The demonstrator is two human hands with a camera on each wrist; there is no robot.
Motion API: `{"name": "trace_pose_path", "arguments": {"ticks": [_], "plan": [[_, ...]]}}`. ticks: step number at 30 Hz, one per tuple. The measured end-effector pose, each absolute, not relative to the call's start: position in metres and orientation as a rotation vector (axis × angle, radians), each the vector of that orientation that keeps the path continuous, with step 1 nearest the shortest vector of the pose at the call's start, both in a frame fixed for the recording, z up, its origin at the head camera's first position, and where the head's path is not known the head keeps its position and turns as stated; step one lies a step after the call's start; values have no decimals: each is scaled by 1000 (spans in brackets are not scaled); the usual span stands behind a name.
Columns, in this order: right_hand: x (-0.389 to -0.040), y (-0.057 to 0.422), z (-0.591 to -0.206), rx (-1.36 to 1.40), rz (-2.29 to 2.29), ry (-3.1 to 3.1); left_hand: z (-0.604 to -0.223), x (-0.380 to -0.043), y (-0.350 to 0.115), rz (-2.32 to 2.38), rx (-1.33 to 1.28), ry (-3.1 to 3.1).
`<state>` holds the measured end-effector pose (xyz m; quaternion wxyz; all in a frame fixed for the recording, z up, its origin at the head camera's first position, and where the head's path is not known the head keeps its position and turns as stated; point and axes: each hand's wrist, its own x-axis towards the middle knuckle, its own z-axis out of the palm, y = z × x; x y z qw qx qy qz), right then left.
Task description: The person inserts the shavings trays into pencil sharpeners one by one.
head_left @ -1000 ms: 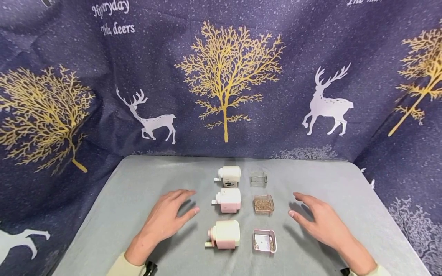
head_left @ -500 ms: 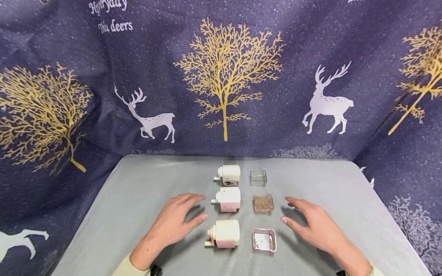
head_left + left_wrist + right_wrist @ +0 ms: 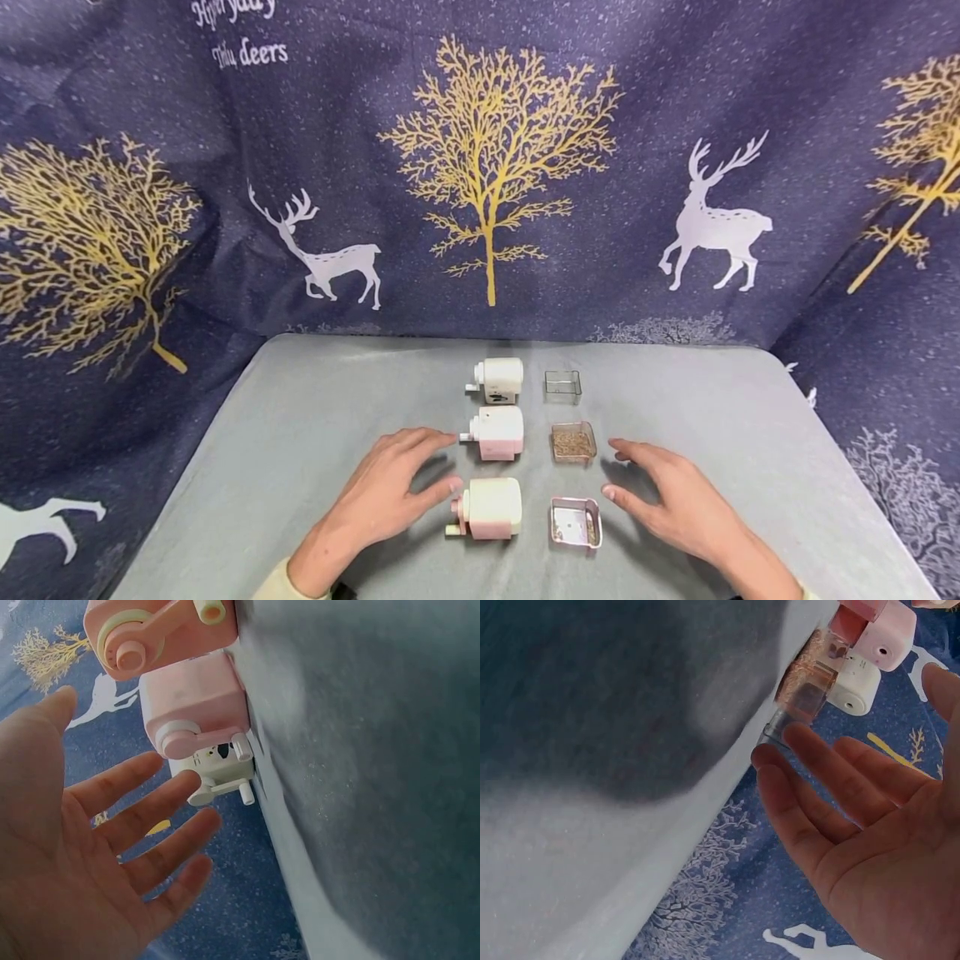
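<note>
1. Head view: on the grey table (image 3: 300, 433) three crank pencil sharpeners stand in a column, each with its shavings drawer to the right. The left hand (image 3: 390, 492) hovers with fingers spread and relaxed, holding nothing, just left of the nearest sharpener (image 3: 489, 507). The right hand (image 3: 667, 500) is likewise spread and empty, just right of the nearest drawer (image 3: 575, 523), which holds a few shavings. The middle drawer (image 3: 573, 442) is full; the far drawer (image 3: 562, 386) looks clear.

2. Left wrist view: the left hand's (image 3: 82, 855) palm faces the sharpeners, fingers apart, touching none. I'd grip the nearest body by its sides, clear of the crank (image 3: 161, 630).

3. Right wrist view: the right hand (image 3: 870, 825) is flat-fingered and apart from the drawers. I'd pinch the drawer's walls and keep it level so that nothing spills.
</note>
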<state>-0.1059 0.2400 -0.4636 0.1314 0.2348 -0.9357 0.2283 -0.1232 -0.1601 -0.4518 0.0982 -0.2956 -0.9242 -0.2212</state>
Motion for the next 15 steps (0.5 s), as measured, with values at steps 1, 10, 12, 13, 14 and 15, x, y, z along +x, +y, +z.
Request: {"name": "trace_pose_path", "arguments": {"ticks": [1, 10, 12, 13, 14, 15], "plan": [[-106, 240, -464, 688, 663, -2711, -451, -123, -159, -656, -876, -2737], [-102, 236, -462, 773, 665, -2650, -447, -117, -152, -683, -906, -2730], [-101, 235, -463, 789, 670, -2647, -448, -116, -151, -689, -909, -2727], [-100, 234, -463, 795, 673, -2648, -448, -115, -150, -695, -916, -2717], [-100, 234, -463, 802, 675, -2650, -449, -115, -150, -699, -924, -2706], [-99, 233, -463, 805, 679, -2653, -450, -114, -149, -703, -931, -2697]]}}
